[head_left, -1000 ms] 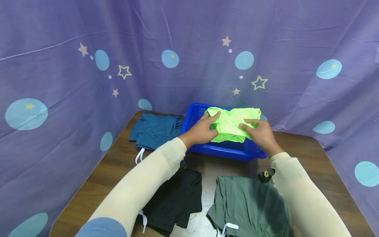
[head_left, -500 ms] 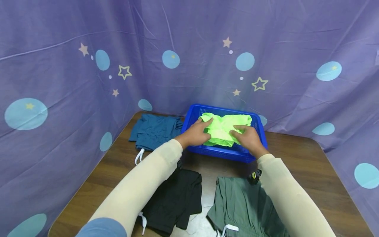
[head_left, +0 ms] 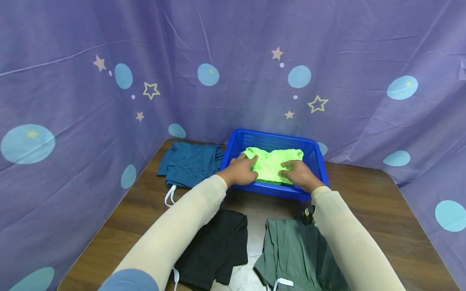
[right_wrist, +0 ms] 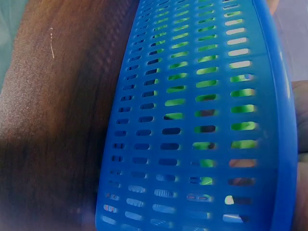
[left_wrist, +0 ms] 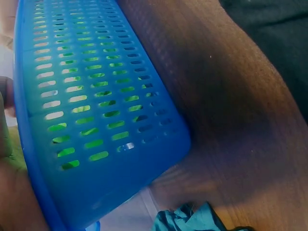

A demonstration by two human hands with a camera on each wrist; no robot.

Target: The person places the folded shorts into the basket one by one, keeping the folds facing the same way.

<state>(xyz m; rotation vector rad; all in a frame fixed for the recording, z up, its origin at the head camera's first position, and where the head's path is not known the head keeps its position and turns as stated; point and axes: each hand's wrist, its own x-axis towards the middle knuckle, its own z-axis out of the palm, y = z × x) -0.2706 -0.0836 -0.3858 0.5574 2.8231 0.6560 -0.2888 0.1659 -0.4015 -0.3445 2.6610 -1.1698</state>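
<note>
In the head view, a folded neon green garment lies inside a blue plastic basket with slotted walls. My left hand grips its left end, thumb on top. At the right end, my right hand holds the cloth with its thumb over the near side. The fingers under the cloth are hidden. Both wrist views look at the outside of the basket wall, where neon green shows through the slots. Parts of the left hand and right hand appear beyond the rim.
Blue shorts with a white drawstring lie left of the basket. Black shorts and grey-green shorts lie nearer on the wooden table. A purple patterned curtain hangs behind and to the left.
Both hands have lowered the neon green garment into the basket, moving it nearer and slightly left. The far part of the basket now shows behind it. The other clothes stay put.
</note>
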